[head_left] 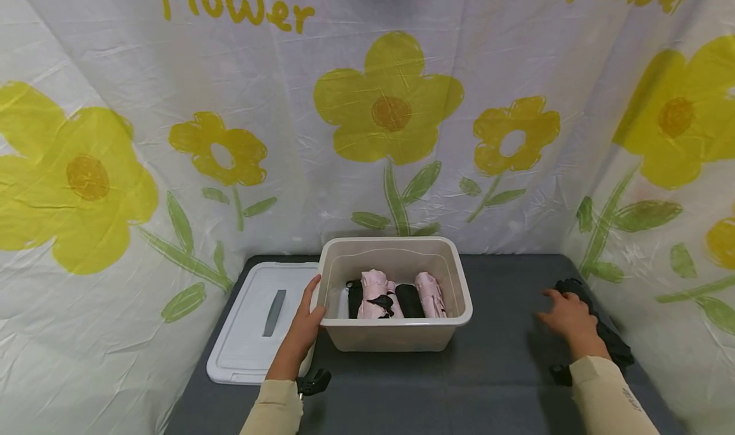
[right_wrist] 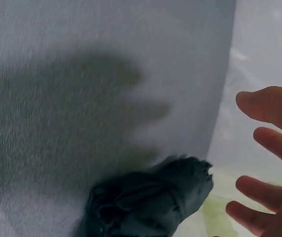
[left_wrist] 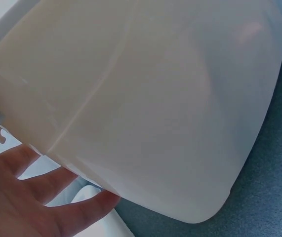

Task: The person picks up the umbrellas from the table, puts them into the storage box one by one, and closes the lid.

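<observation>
A beige plastic bin [head_left: 390,338] stands at the middle of the table. Against its left side lies my left hand [head_left: 302,326], the thumb at the rim; in the left wrist view its spread, straight fingers [left_wrist: 84,215] touch the bin's edge. Inside are pink rolled bundles [head_left: 429,294] and black ones [head_left: 409,301] that look like folded umbrellas. Over at the right, my right hand [head_left: 571,320] hovers with fingers spread above a black folded umbrella [head_left: 616,349]. The right wrist view shows a gap between those fingers and the black umbrella's crumpled cloth [right_wrist: 141,205].
To the left of the bin a white lid [head_left: 244,333] with a grey handle [head_left: 274,312] lies flat on the dark table [head_left: 505,294]. A white sheet with painted yellow flowers [head_left: 390,113] hangs behind and along both sides.
</observation>
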{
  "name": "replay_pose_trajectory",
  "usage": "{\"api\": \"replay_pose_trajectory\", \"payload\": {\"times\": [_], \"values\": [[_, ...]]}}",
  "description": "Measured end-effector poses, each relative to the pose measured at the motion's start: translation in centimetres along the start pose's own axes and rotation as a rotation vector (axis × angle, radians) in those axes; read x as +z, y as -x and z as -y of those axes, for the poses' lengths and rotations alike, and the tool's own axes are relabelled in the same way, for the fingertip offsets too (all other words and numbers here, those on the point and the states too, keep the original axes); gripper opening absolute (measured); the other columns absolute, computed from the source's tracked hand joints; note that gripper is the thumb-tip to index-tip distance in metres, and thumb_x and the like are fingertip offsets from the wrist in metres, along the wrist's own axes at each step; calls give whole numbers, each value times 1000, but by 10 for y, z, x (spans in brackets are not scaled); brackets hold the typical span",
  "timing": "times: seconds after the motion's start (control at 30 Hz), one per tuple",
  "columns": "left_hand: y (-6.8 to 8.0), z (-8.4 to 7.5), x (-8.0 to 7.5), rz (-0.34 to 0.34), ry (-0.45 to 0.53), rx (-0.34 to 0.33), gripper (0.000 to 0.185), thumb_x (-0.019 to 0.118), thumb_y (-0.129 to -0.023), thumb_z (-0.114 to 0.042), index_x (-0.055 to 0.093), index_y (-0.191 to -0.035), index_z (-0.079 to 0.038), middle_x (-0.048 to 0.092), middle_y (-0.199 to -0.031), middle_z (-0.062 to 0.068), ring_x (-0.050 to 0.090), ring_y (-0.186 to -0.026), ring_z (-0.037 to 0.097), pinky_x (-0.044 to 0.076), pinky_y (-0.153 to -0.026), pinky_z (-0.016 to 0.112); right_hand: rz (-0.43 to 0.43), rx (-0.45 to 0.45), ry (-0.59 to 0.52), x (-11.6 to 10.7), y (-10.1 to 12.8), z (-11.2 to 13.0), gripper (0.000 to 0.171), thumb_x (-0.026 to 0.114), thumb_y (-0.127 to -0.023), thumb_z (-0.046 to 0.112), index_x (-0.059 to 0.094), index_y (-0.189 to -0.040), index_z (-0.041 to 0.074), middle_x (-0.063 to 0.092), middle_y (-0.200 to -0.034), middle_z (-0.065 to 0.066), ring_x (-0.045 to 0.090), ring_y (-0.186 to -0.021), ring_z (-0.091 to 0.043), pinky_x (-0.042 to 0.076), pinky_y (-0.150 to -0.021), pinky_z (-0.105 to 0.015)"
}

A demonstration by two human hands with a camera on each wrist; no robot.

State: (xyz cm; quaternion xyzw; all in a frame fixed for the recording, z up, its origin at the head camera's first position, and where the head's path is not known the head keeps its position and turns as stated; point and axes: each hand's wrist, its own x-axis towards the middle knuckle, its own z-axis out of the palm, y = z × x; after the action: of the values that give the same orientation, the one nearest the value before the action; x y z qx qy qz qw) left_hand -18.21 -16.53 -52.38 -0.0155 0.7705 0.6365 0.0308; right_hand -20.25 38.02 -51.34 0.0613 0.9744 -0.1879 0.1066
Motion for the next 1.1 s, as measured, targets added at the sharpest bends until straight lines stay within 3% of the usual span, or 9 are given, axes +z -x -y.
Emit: {"api": "replay_pose_trajectory", "payload": {"times": [0.47, 0.87, 1.1], "values": [[0, 0, -2, -29, -13, -11, 70, 40, -91, -10, 19, -152, -39, 23, -158, 11, 37, -133, 44, 43, -94, 63, 26, 39, -15, -4, -17, -23, 73, 57, -91, 37, 28, -147, -1, 12, -139, -48, 16, -121, -69, 22, -87, -77], [-3, 6, -2, -28, -12, -18, 72, 40, -90, -9, 20, -152, -37, 26, -156, 13, 39, -129, 44, 49, -86, 53, 43, 62, -18, 4, -21, -44, 74, 56, -91, 41, 28, -145, -2, 8, -136, -51, 14, -119, -70, 20, -89, -77], [-3, 8, -2, -9, -25, 14, 73, 40, -88, -9, 19, -153, -37, 25, -156, 12, 39, -128, 45, 49, -84, 55, 132, 132, -55, 4, -27, -49, 76, 55, -92, 39, 22, -149, 0, -2, -136, -54, 9, -118, -76, 13, -89, -81]]}}
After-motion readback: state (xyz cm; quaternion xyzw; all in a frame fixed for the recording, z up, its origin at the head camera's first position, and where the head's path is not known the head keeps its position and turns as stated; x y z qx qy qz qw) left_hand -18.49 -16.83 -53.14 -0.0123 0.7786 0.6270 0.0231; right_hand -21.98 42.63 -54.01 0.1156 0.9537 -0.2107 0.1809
